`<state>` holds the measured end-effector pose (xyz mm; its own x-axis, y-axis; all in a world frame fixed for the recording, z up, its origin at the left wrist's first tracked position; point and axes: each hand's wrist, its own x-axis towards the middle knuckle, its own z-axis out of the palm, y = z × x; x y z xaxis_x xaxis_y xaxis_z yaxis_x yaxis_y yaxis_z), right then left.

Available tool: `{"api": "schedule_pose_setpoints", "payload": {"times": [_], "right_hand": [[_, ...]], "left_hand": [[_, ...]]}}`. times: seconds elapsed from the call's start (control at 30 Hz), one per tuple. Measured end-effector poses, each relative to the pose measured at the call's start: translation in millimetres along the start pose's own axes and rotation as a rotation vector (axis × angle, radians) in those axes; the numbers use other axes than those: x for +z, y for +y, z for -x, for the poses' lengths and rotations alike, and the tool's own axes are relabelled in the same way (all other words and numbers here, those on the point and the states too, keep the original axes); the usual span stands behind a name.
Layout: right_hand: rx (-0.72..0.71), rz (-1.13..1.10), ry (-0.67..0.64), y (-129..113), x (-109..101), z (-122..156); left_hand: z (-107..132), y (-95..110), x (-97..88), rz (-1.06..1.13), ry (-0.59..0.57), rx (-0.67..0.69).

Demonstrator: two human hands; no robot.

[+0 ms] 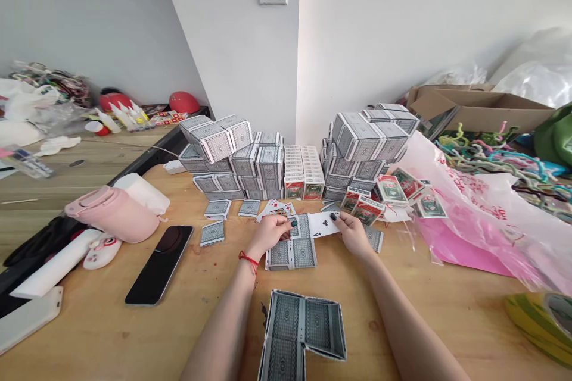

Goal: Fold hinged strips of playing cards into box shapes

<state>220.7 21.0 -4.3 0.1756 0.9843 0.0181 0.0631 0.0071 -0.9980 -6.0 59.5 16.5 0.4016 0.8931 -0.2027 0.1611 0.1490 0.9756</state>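
Note:
My right hand [354, 234] pinches the end of a white playing card [322, 224], an ace of clubs lying face up. The card's other end meets a panel of joined playing cards [304, 252], grey backs up, on the table. My left hand [273, 233] is closed over the panel's upper left part, thumb and finger pinching a grey-backed playing card. Just behind that hand several face-up cards [281, 208] are fanned out. Nearer to me, between my forearms, stands an open, L-shaped structure of grey-backed cards [286, 317].
Stacked card blocks [357, 137] stand at the back right, more card blocks [214, 143] at the back left. Between them are rows of card boxes [304, 169]. A phone [159, 265] and pink cup [114, 214] lie left; tape [543, 321] and pink plastic [469, 214] right.

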Motion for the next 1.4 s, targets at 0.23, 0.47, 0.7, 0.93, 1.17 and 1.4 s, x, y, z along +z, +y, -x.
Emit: {"api": "schedule_pose_setpoints", "payload": {"times": [0.23,0.47,0.7,0.93,1.17,1.4], "right_hand": [[-0.071,0.125,0.135,-2,7,3],[-0.059,0.066,0.203,-4,12,5],[-0.029,-0.007,0.092,-1,6,2],[-0.002,-0.022,0.046,-2,3,0],[0.002,0.010,-0.049,-5,-1,1],[-0.024,0.054,-0.024,-4,2,2]], "left_hand": [[2,4,2.2,0.010,0.037,0.004],[1,3,2.4,0.033,0.046,0.010],[0,2,1.3,0.039,0.020,0.010],[1,2,2.7,0.019,0.009,-0.010],[4,4,2.6,0.006,-0.025,-0.029],[3,6,2.7,-0.013,-0.017,-0.020]]}}
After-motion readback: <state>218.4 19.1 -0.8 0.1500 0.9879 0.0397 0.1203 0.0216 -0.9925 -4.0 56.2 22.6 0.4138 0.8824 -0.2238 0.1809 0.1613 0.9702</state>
